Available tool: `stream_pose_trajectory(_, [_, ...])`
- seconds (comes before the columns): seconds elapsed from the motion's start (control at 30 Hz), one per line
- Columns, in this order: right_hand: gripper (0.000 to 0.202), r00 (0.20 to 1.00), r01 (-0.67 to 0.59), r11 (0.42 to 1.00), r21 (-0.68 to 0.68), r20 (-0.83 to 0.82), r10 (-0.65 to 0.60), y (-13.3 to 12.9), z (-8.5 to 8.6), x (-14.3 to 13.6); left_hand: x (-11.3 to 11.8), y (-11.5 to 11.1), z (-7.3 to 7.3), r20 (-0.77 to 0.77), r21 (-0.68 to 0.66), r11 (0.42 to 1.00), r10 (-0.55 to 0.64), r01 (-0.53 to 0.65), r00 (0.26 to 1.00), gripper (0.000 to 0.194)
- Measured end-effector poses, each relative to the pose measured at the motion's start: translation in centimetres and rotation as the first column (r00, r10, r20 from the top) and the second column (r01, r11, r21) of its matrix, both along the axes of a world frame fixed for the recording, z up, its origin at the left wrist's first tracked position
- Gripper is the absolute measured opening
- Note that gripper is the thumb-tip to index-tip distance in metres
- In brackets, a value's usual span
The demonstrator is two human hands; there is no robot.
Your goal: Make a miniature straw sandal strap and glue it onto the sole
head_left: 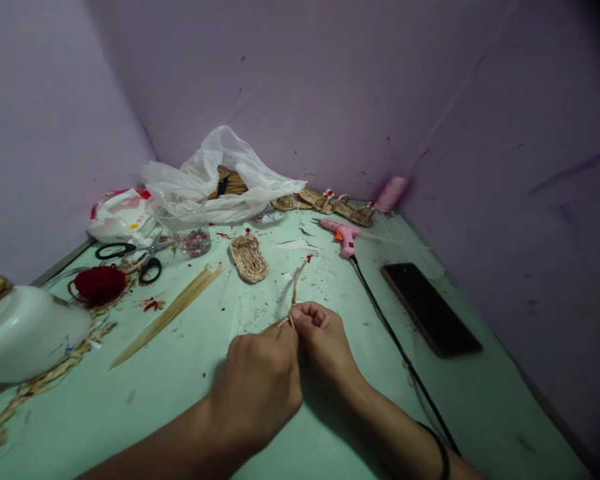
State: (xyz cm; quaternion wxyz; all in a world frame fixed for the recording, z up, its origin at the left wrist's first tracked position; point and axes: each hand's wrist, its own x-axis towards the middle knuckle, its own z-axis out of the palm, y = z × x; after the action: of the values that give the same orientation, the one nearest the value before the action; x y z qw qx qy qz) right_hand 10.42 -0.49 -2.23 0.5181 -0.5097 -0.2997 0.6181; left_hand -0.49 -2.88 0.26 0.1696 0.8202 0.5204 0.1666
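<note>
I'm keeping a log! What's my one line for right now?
right hand: pinching red-tipped tan strand | left hand: close beside it, fingertips hidden | woven piece: lying beyond hands | pink glue gun: lying farther right

Bare left forearm (190, 443) enters low at left, slants up and inward. Bare left hand (261, 373): back turned up, knuckles raised, fingers curled under, tips mostly hidden. Bare right forearm (397, 433) comes in from lower right, slanting up to the left. Bare right hand (327, 339): thumb and index finger drawn together in a pinch, remaining fingers folded in. Hands side by side, left nearer the viewer; skin contact between them unclear.
</note>
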Motion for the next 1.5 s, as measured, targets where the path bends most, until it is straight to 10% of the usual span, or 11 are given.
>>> stream_pose_trajectory(0.17, [0.018, 0.998, -0.004, 0.998, -0.06, -0.07, 0.0, -0.1, 0.0, 0.2, 0.6, 0.0, -0.4, -0.02, -0.047, 0.992, -0.118, 0.117, 0.993, 0.024])
stream_pose_trajectory(0.27, [0.02, 0.996, -0.008, 0.997, -0.074, -0.09, 0.001, 0.1, 0.0, 0.3, -0.1, 1.3, 1.0, 0.294, -0.145, 0.987, 0.106, -0.066, 0.95, 0.02])
stream_pose_trajectory(0.37, [0.02, 0.994, -0.058, 0.994, -0.094, -0.095, 0.049, 0.1, 0.1, 0.2, -0.8, 2.7, 2.0, 0.377, -0.561, 0.79, 0.51, -0.248, 0.773, 0.021])
stream_pose_trajectory(0.47, [0.018, 0.991, -0.1, 0.994, -0.049, -0.097, 0.095, 0.0, 0.1, -0.1, -1.2, 3.8, 1.6, 0.382, -0.82, 0.572, 0.553, -0.005, 0.74, 0.018])
stream_pose_trajectory(0.53, [0.015, 0.988, -0.125, 0.992, -0.025, -0.093, 0.122, -0.1, 0.0, -0.2, -1.2, 4.1, 0.9, 0.415, -0.842, 0.534, 0.547, 0.078, 0.727, 0.017])
stream_pose_trajectory(0.7, [0.008, 0.991, -0.117, 0.992, -0.047, 0.054, 0.12, 0.0, -0.1, -0.1, -1.6, 4.5, 0.4, 0.389, -0.777, 0.63, 0.485, -0.004, 0.783, 0.019])
stream_pose_trajectory(0.93, [0.008, 0.973, -0.181, 0.982, -0.043, 0.134, 0.186, -0.1, 0.5, 0.2, -2.2, 4.8, 0.4, 0.508, -0.633, 0.754, 0.234, 0.175, 0.829, 0.022])
stream_pose_trajectory(1.37, [0.014, 0.786, -0.299, 0.952, -0.066, 0.548, 0.285, 0.0, 2.1, 1.9, -1.2, 4.3, -0.8, 0.457, -0.566, 0.815, 0.435, -0.124, 0.776, 0.014])
stream_pose_trajectory(1.5, [0.021, 0.573, -0.405, 0.89, 0.208, 0.816, 0.071, -1.6, 1.2, 0.9, -0.2, 3.9, -1.2, 0.503, -0.659, 0.723, 0.63, -0.209, 0.592, 0.008])
